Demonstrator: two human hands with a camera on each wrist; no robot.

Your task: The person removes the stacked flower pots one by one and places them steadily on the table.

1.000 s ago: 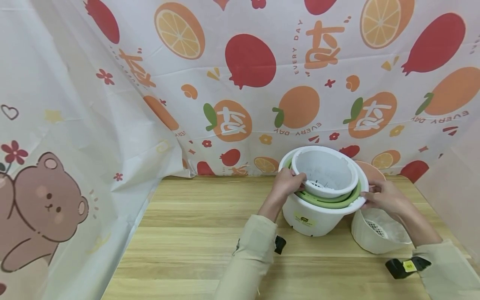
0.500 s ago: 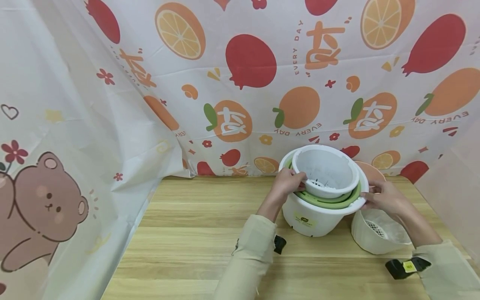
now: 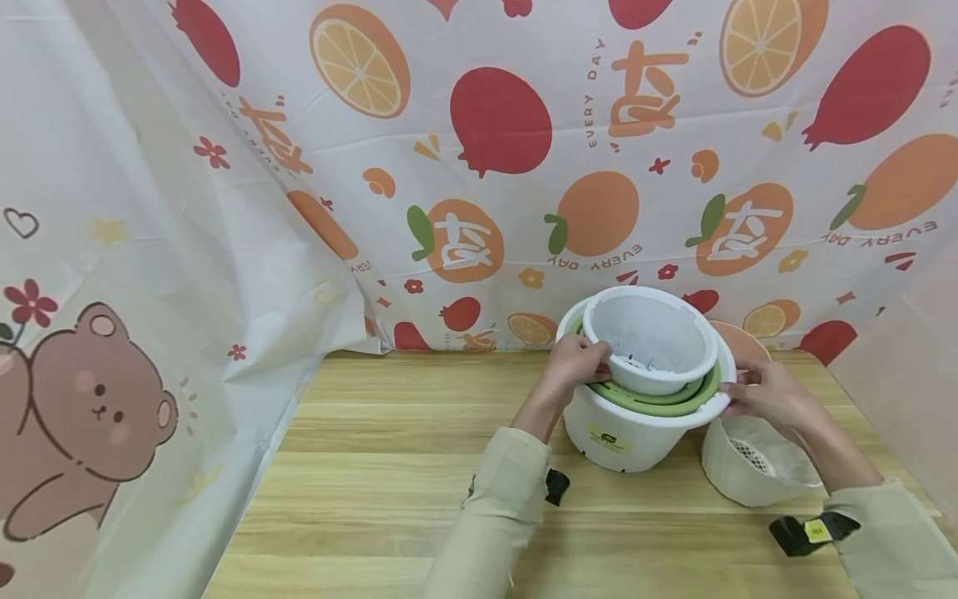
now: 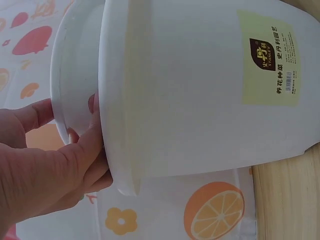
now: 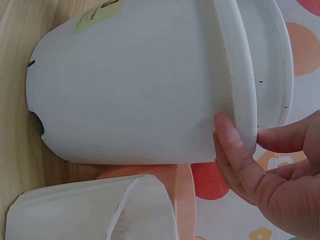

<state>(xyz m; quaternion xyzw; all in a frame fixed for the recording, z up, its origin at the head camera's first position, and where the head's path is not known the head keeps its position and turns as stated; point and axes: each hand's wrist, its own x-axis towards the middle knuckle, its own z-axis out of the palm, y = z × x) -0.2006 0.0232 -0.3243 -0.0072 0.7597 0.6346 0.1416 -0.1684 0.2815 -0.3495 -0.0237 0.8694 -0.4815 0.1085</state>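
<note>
A large white plastic flower pot [image 3: 617, 437] with a yellow label [image 4: 270, 57] stands upright on the table. Nested inside it are a green pot [image 3: 666, 409] and, on top, a smaller white pot [image 3: 651, 324] with a slotted bottom, a little tilted. My left hand [image 3: 575, 363] pinches the left front rim of the smaller white pot, close to the large pot's rim. On the other side, my right hand [image 5: 280, 170] pinches the large pot's rim, thumb on top and fingers beneath. The lower part of the green pot is hidden.
To the right of the stack, a cream pot [image 3: 737, 478] with a grid bottom sits on the wooden table [image 3: 374, 491]. Behind it is an orange pot [image 3: 741, 343], partly hidden. A fruit-patterned cloth [image 3: 516, 233] hangs close behind the pots.
The smaller white pot has risen very slightly at its back. Both hands stay at the same places on the rims, and the large pot has not moved.
</note>
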